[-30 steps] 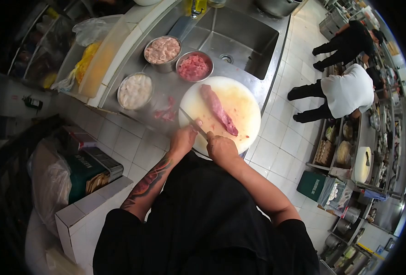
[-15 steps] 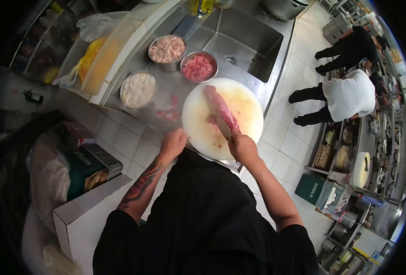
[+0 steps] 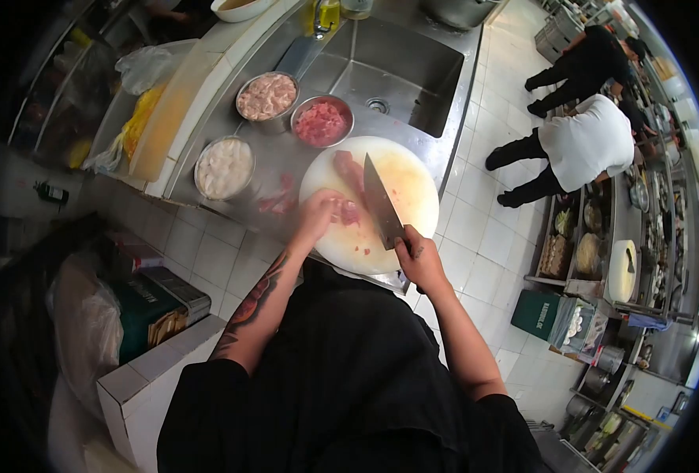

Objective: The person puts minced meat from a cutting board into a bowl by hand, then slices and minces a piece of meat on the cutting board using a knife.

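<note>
A long piece of pink meat (image 3: 349, 168) lies on the round white cutting board (image 3: 416, 185). My right hand (image 3: 418, 256) is closed round the handle of a knife (image 3: 381, 201), whose broad blade points away from me just right of the meat. My left hand (image 3: 324, 211) is over the board's left side, its fingers closed on the near end of the meat. Small scraps lie on the board near me. Left of the board, several meat scraps (image 3: 277, 197) rest on the steel counter.
Beyond the board stand bowls of pale meat (image 3: 267, 96), red meat (image 3: 322, 121) and whitish pieces (image 3: 224, 167). A steel sink (image 3: 397, 75) is behind them. Two people (image 3: 586, 146) stand at shelves on the right. A plastic bin (image 3: 160, 118) is at the left.
My left hand has moved from the board's edge onto the meat. The knife has swung from lying along the meat to pointing away, right of it.
</note>
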Demonstrator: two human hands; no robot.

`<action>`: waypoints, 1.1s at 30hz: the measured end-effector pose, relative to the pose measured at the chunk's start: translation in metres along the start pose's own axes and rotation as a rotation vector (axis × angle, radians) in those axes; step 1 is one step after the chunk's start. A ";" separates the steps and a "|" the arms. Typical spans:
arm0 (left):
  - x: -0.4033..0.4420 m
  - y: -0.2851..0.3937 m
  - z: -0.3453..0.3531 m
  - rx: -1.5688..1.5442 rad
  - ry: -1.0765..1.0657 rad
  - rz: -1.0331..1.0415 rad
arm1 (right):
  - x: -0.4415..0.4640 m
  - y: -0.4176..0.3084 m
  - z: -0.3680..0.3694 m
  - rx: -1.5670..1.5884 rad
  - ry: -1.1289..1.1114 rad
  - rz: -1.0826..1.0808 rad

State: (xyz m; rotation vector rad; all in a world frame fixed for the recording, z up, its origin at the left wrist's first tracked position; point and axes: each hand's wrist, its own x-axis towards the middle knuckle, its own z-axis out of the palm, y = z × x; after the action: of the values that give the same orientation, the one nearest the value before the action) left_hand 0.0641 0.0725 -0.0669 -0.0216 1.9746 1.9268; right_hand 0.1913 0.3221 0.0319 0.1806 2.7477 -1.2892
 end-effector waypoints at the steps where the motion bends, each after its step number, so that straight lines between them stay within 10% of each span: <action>1: 0.000 -0.001 -0.005 0.004 -0.008 0.000 | -0.003 0.003 -0.002 0.002 0.006 0.005; 7: -0.015 -0.016 -0.051 0.123 0.000 -0.100 | -0.030 0.022 -0.009 -0.011 0.069 0.094; 13: -0.040 0.016 0.040 1.020 0.150 0.365 | -0.027 0.017 0.000 0.017 -0.024 0.080; 20: -0.014 0.024 0.045 0.870 0.140 0.365 | -0.028 0.022 -0.006 -0.003 -0.004 0.076; 22: -0.005 0.015 0.023 0.475 0.142 0.083 | -0.031 0.024 -0.008 0.005 -0.012 0.103; 26: -0.017 0.058 -0.010 0.449 0.168 0.381 | -0.037 0.027 -0.009 0.022 -0.011 0.112; 28: -0.014 0.066 -0.021 0.922 0.044 0.646 | -0.039 0.028 -0.006 0.025 -0.028 0.113; 33: -0.019 0.019 -0.051 0.584 -0.085 0.501 | -0.040 0.032 0.000 -0.013 -0.025 0.069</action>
State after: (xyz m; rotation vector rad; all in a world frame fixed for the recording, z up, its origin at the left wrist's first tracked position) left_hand 0.0634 0.0193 -0.0435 0.7564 2.5737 1.4762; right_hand 0.2353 0.3399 0.0130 0.2545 2.7035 -1.2470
